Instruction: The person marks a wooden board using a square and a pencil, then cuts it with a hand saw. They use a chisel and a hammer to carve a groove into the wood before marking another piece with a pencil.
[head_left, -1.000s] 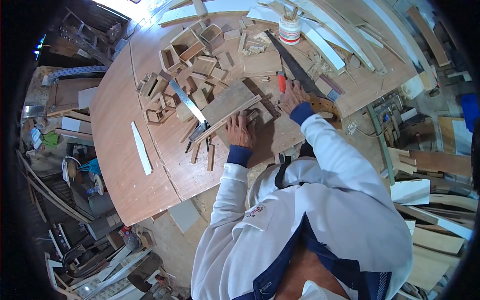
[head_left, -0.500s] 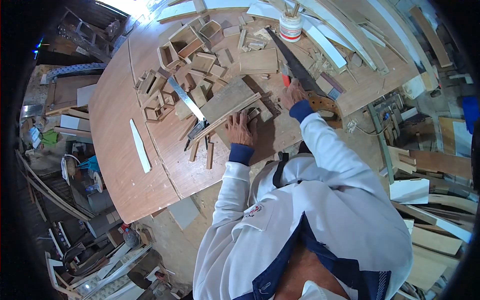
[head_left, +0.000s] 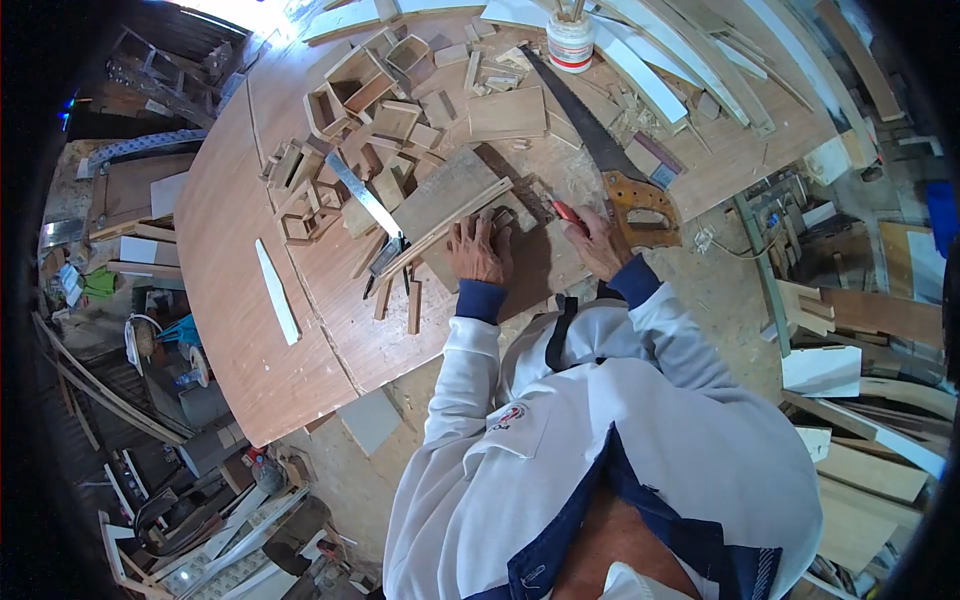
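My left hand (head_left: 481,250) lies over a small wood piece (head_left: 516,212), fingers bent down on it and fingertips at a long thin wooden strip (head_left: 447,230). The strip crosses a flat grey-brown board (head_left: 450,188) at a slant. Closed around a small red-handled tool (head_left: 566,211) is my right hand (head_left: 597,243), just right of the wood piece; the tool's thin front end points left. A try square (head_left: 368,200) with a shiny blade lies left of the strip. Right of my right hand rests a handsaw (head_left: 640,208) with a wooden handle.
Small wooden frames and boxes (head_left: 365,85) crowd the back of the wooden table (head_left: 225,270). A white tub (head_left: 570,44) holding sticks stands at the back, near long boards (head_left: 640,70). One white pointed strip (head_left: 277,290) lies on the left. Timber offcuts (head_left: 870,470) fill the right side.
My right hand has come away from beside the saw, moving toward me and nearer my left hand with the red-handled tool. My left hand stays on the wood.
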